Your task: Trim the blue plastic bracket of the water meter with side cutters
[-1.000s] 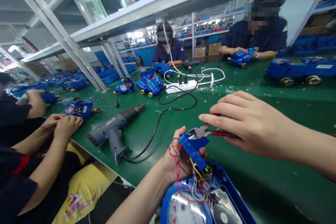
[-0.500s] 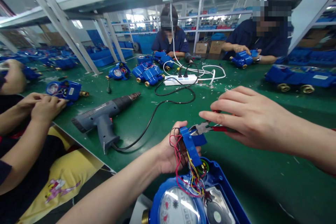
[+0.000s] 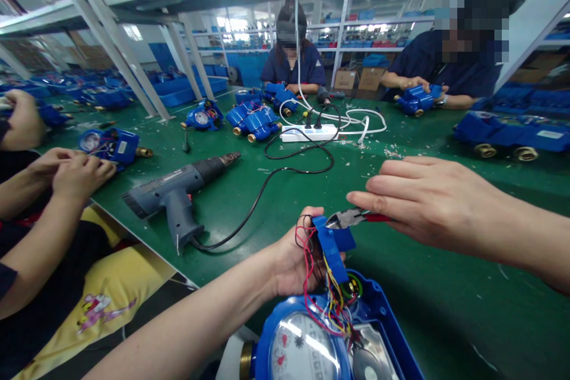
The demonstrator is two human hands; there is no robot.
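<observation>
My left hand (image 3: 294,258) is closed around a flat blue plastic piece (image 3: 332,252) with red, black and yellow wires (image 3: 308,267) running down from it. Those wires lead into an open blue water meter (image 3: 307,341) with a round dial, right in front of me. Cutting pliers (image 3: 350,218) with red handles are gripped in my right hand (image 3: 427,202). The jaws of the pliers touch the upper edge of the blue piece, or nearly so; I cannot tell which. My right palm and most of the handles are hidden behind my fingers.
A heat gun (image 3: 178,196) lies left of centre, its black cord running to a white power strip (image 3: 309,133). Several blue meters (image 3: 253,122) stand further back. Co-workers' hands (image 3: 80,175) handle another meter at left. Two people sit across the green table (image 3: 267,214).
The jaws of the pliers have closed together at the blue piece's upper edge. My right hand's fingers have drawn closer together. The whole view has shifted slightly.
</observation>
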